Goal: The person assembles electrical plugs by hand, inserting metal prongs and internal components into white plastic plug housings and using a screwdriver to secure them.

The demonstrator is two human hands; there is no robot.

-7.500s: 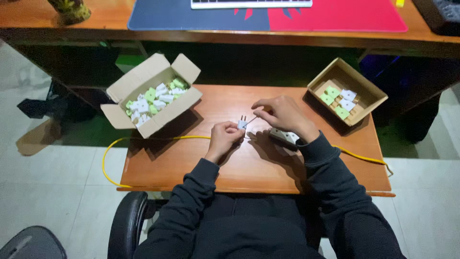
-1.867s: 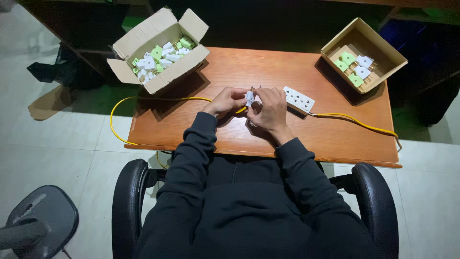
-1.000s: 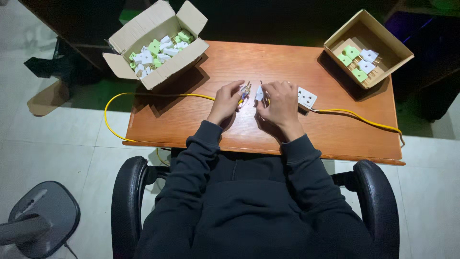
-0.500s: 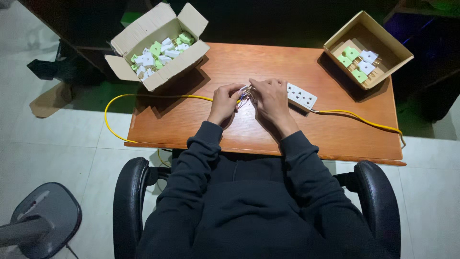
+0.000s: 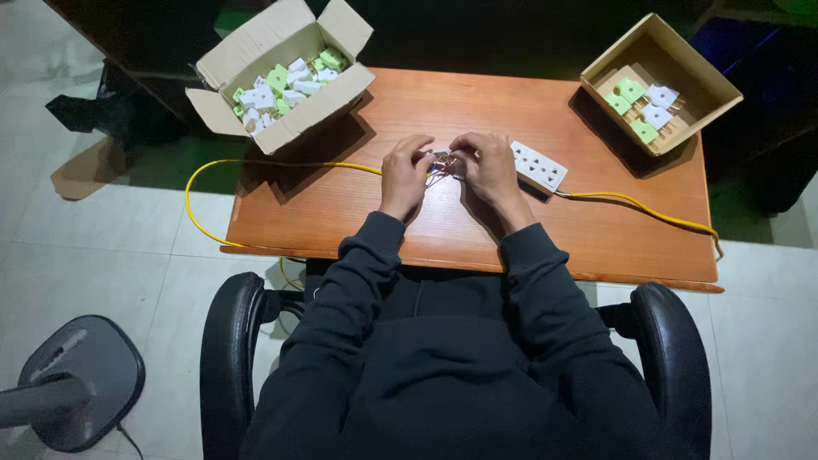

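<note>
Both hands sit closer together than half a second ago, fingertips now meeting over a small plug part (image 5: 443, 159) at the middle of the wooden table (image 5: 596, 230). The left hand (image 5: 404, 173) curls its fingers in and pinches one side of the part; the right hand (image 5: 486, 166) pinches the other side, its wrist lying just beside the white socket strip (image 5: 538, 165). The part is too small and too covered to tell its exact shape, though metal prongs seem to glint between the fingertips.

A yellow cable (image 5: 281, 163) runs from the table's left edge toward the hands, and another stretch leaves the strip toward the right edge. The open carton (image 5: 281, 77) at the far left holds many green and white plugs; the smaller box (image 5: 660, 81) at the far right holds a few.

To work such a small piece well, a firm fingertip grip low over the table seems wise, with forearms resting on the wood for steadiness and the cable kept slack so it does not tug the part.
</note>
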